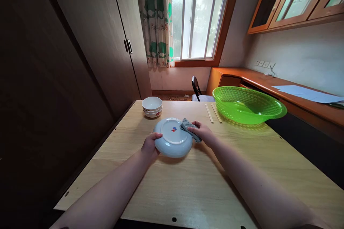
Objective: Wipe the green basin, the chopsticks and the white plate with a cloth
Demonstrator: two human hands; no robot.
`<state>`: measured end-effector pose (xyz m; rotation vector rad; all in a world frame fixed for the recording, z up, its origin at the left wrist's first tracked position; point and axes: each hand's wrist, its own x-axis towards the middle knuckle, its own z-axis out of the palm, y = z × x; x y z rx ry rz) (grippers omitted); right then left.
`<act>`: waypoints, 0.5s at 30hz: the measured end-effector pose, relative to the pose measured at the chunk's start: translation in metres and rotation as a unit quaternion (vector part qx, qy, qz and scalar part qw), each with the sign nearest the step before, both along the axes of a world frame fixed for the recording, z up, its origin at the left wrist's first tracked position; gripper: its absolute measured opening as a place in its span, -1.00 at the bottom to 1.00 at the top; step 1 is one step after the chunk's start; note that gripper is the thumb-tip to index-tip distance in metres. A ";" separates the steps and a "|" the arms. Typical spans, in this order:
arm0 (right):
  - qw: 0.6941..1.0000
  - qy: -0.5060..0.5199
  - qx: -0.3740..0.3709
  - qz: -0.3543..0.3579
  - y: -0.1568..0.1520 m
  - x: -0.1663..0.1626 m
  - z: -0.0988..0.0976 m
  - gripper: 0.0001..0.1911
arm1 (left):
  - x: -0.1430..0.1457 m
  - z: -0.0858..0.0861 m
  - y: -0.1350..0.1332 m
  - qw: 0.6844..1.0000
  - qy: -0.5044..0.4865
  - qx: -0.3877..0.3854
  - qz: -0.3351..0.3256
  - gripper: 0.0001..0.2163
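A white plate (172, 141) is held upside down just above the wooden table (188, 186), its underside with a small red and blue mark facing me. My left hand (150, 146) grips the plate's left rim, fingers curled under it. My right hand (203, 133) is closed on a grey cloth (189, 128), pressing it against the plate's right edge.
A stack of white bowls (152, 107) stands at the table's far left. A green plastic basket (245, 104) sits at the far right, with chopsticks (212, 112) lying beside it. A dark chair (196, 87) stands behind the table; a wardrobe (80, 50) rises on the left.
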<state>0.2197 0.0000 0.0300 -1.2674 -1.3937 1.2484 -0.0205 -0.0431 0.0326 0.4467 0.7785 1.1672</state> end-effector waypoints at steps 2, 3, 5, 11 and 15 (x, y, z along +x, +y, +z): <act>1.000 0.003 -0.013 0.021 0.000 0.001 0.000 -0.59 | 0.000 0.000 0.000 1.000 0.002 0.001 0.001 -0.51; 1.000 0.005 -0.013 0.017 0.000 0.001 -0.002 -0.58 | 0.000 0.001 0.000 1.000 0.004 0.001 0.002 -0.51; 1.000 0.003 0.016 -0.017 0.000 -0.001 -0.006 -0.54 | 0.000 0.001 0.000 1.000 0.006 0.001 0.001 -0.52; 0.978 -0.025 0.203 -0.033 -0.009 -0.009 -0.010 -0.57 | 0.001 -0.003 0.000 1.000 0.008 0.022 -0.003 -0.51; 0.986 0.046 0.156 -0.027 -0.014 -0.015 -0.008 -0.70 | 0.002 -0.006 -0.002 0.997 0.006 0.063 -0.035 -0.52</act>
